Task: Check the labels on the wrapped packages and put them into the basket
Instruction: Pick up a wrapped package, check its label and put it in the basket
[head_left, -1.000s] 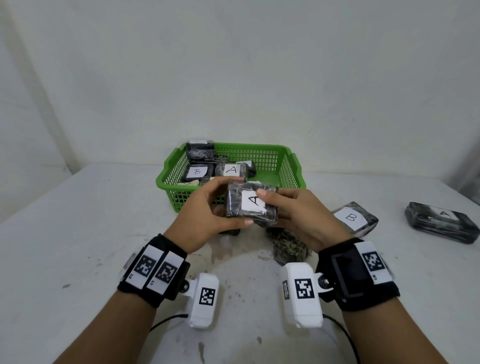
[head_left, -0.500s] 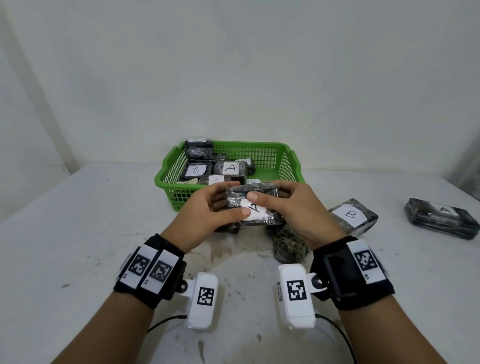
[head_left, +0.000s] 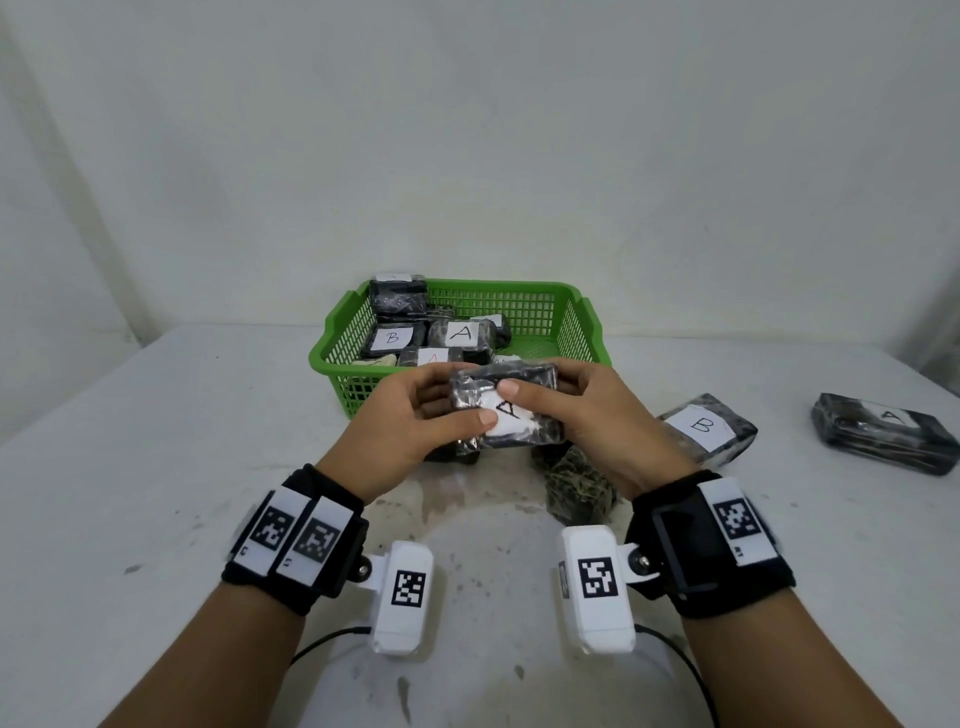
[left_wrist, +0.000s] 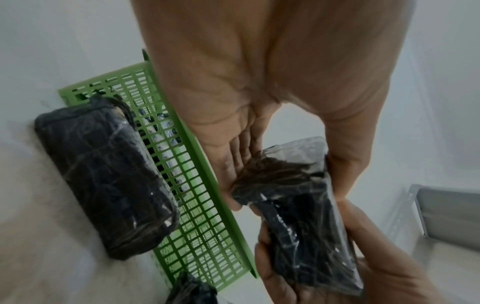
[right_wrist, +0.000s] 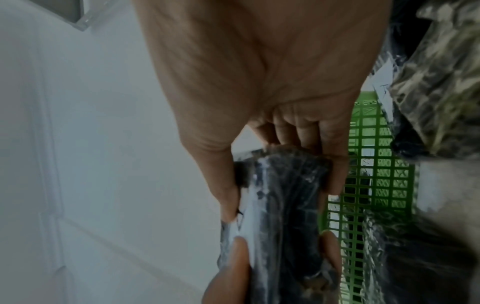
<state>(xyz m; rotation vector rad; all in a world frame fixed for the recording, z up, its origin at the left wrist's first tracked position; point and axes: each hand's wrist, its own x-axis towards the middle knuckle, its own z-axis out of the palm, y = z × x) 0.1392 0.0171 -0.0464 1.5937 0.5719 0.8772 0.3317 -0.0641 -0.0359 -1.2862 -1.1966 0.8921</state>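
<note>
**Package "A" held in both hands before the basket**

The white table (head_left: 156, 467) carries everything. At its far side stands the green basket (head_left: 582, 332), and several wrapped packages already lie inside it, with labels "B" and "A" readable. On the table to the right lie two more packages: the package marked B (head_left: 706, 431), just beside the right wrist, and a second package marked A (head_left: 883, 436), well apart near the table edge. A greenish wrapped package (head_left: 579, 483) lies under the hands, and another dark package (left_wrist: 103, 174) rests against the front wall of the basket.

The held package (head_left: 506, 410) is in the air, just in front of the basket and about level with its rim. Its white label (head_left: 511, 415) faces up, and the letter "A" is partly covered by the thumbs. The package is a dark block in clear, shiny film. I judge it is light and a little soft, and the film is probably slippery, so the short ends are the better place to hold it, not the smooth flat faces.

The left hand (head_left: 400, 421) clamps the left end: the thumb lies on top at the label, the fingers are curled below. The right hand (head_left: 597, 415) does the same at the right end, thumb on top and fingers under. Both hands are closed firmly around the package; nothing else is in them.
</note>
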